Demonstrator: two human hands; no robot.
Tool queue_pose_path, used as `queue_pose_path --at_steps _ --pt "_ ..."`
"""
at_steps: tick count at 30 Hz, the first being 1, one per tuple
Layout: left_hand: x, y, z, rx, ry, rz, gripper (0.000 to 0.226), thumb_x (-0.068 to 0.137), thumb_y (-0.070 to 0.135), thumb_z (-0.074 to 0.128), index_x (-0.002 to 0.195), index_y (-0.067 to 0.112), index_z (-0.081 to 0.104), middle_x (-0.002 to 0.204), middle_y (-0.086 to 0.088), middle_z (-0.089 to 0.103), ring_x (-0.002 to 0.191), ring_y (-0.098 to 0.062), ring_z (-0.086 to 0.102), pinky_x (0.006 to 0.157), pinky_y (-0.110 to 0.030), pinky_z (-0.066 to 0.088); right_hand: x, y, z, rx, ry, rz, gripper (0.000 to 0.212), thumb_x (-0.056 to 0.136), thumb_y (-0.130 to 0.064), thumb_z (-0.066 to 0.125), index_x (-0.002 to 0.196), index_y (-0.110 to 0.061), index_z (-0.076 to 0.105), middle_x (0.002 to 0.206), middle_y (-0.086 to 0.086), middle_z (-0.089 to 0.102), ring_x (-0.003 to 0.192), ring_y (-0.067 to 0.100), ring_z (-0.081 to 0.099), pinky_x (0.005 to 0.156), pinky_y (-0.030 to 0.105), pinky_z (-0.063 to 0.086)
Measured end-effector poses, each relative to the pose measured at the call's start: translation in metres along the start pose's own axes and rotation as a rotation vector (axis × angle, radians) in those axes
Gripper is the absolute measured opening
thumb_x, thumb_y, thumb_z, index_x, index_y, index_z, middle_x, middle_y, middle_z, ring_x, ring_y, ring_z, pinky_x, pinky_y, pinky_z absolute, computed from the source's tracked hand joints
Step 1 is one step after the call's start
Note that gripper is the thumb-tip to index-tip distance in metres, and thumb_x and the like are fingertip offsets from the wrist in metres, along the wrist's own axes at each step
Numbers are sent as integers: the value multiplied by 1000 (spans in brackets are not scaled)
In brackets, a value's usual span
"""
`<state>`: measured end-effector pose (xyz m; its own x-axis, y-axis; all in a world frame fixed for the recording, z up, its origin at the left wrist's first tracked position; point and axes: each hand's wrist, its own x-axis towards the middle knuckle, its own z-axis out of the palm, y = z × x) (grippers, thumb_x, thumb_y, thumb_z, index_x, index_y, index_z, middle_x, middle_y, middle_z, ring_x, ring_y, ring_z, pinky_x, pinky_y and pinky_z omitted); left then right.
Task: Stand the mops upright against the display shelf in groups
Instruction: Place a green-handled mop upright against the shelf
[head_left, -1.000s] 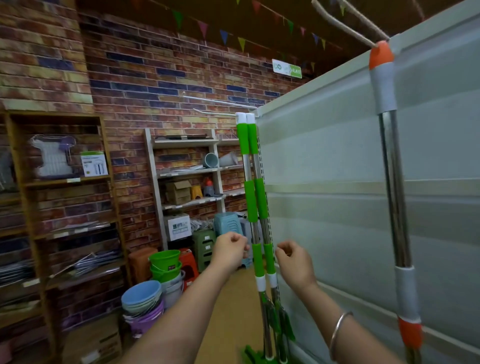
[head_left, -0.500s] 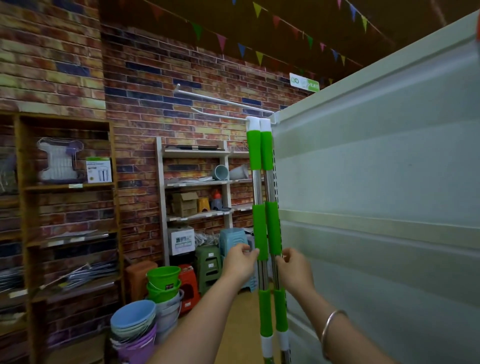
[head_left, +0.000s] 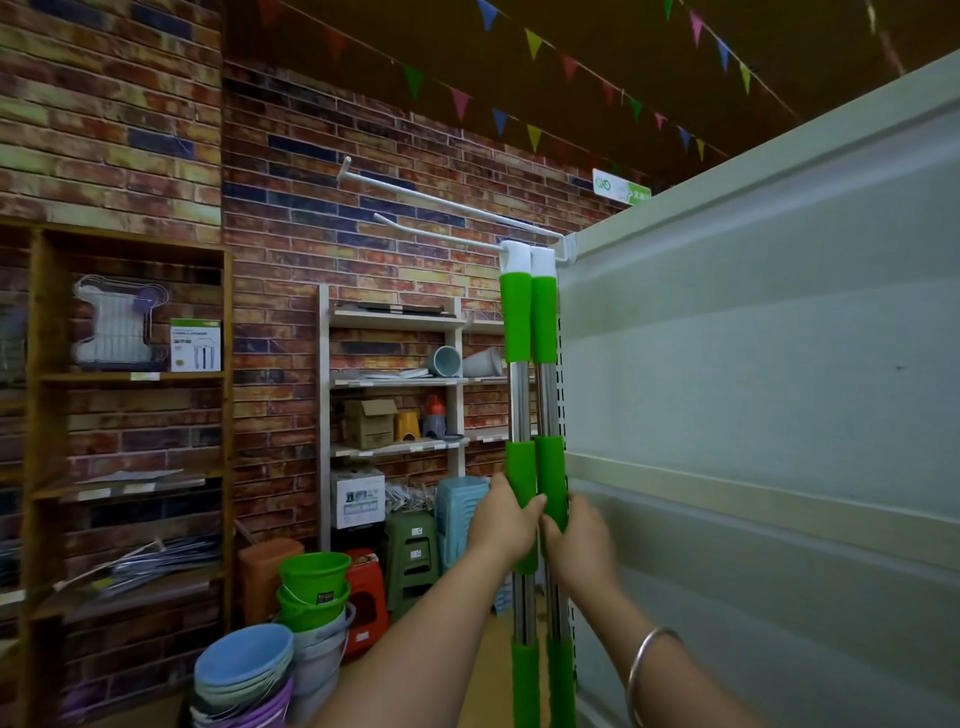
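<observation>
- Two mops stand upright side by side, right at the near corner edge of the display shelf: the left mop and the right mop. Their handles touch or nearly touch each other.
- Both handles look the same: white cap on top, green sleeve, bare steel, another green sleeve in the middle, steel again, then green at the bottom edge of the view. The mop heads are out of frame.
- The white caps sit right under the long white hook sticking out from the shelf's top corner. Can't tell if they actually touch it.
- Left hand is curled around the middle green sleeve of the left mop, thumb pressed over the front, so that one's a closed grip.
- Right hand is wrapped on the right mop's middle green sleeve at about the same height, fingers closed around it. There's a metal bangle on that wrist.
- The two hands are practically touching each other between the handles.
- The right mop runs just beside the slotted upright strip on the shelf's corner; whether it's resting on it I can't say.
- Off to the left by the brick wall: stacked green buckets, a pile of basins and plastic stools.
</observation>
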<state>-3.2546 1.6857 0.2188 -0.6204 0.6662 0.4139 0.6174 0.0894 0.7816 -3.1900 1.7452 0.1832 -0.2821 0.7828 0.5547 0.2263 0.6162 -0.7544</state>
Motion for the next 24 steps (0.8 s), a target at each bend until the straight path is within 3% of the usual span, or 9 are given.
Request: queue_pose_path --at_steps 7,12,20,24 --pt "2 -4 -3 86 26 18 27 92 33 53 107 13 46 100 -6 60 91 -24 58 80 -36 48 11 2 6 -39 -50 -3 9 91 -19 49 89 -25 43 80 -1 53 65 10 49 51 27 34" --pt "0 -11 -17 137 53 8 30 92 36 53 108 12 46 102 -8 60 89 -25 57 73 -33 45 14 -1 5 -75 -78 1 7 92 -17 48 90 -18 42 77 -1 51 71 19 54 61 31 42" --pt "-2 -17 -34 184 49 1 34 92 36 53 111 9 45 106 -11 60 96 -28 59 76 -37 48 15 3 7 -92 -61 10 7 93 -18 48 91 -18 41 80 1 55 76 22 58 65 39 50" --pt "-3 -20 -40 195 52 -7 33 91 37 53 110 10 44 106 -10 60 96 -28 59 82 -41 51 15 6 9 -91 -29 -9 10 93 -19 49 89 -22 40 72 -6 51 66 14 55 57 32 44"
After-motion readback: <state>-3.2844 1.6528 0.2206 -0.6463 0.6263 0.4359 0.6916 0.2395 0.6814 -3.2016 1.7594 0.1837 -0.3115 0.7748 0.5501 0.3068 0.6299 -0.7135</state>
